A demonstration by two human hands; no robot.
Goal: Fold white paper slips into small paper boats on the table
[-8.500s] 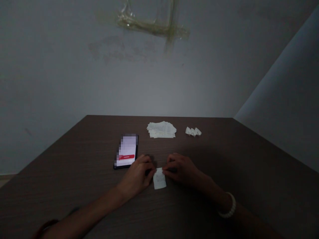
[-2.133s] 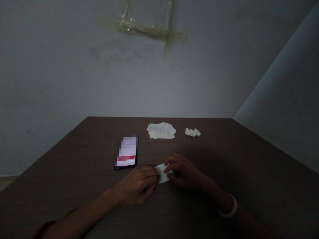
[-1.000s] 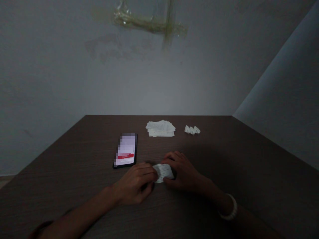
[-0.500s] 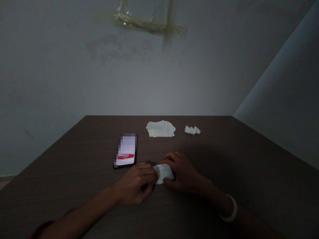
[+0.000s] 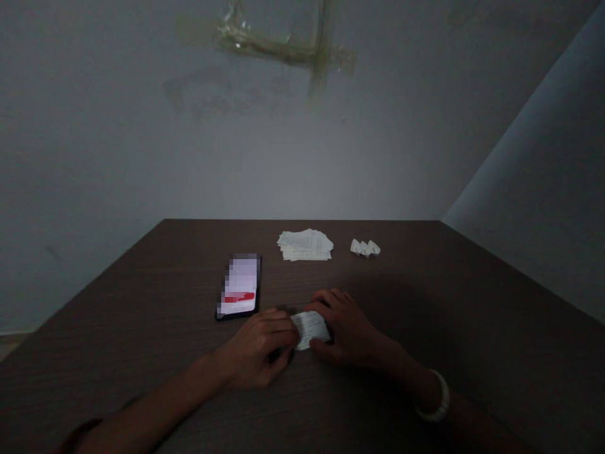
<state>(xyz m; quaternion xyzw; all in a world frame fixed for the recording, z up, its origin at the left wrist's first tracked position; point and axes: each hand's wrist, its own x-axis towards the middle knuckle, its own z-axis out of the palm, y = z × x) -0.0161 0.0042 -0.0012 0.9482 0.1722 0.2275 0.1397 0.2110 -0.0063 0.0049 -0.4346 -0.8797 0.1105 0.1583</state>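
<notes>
A small white printed paper slip (image 5: 311, 329) lies crosswise on the dark wood-grain table (image 5: 142, 353) between my hands. My left hand (image 5: 258, 350) pinches its left end, with the fingertips partly hiding that edge. My right hand (image 5: 343, 331) holds the right end, with the fingers curled over it and the thumb below. Whether the slip is folded underneath cannot be told.
A loose stack of printed paper slips (image 5: 305, 245) and a row of small folded white paper pieces (image 5: 365, 248) lie near the far table edge. A phone (image 5: 239, 287) with a lit, pixelated screen lies left of my hands. Walls stand behind the table.
The slip has turned from lengthwise to crosswise since the oldest frame, and both hands now hold its ends. Over the last second, hands and slip barely moved.
</notes>
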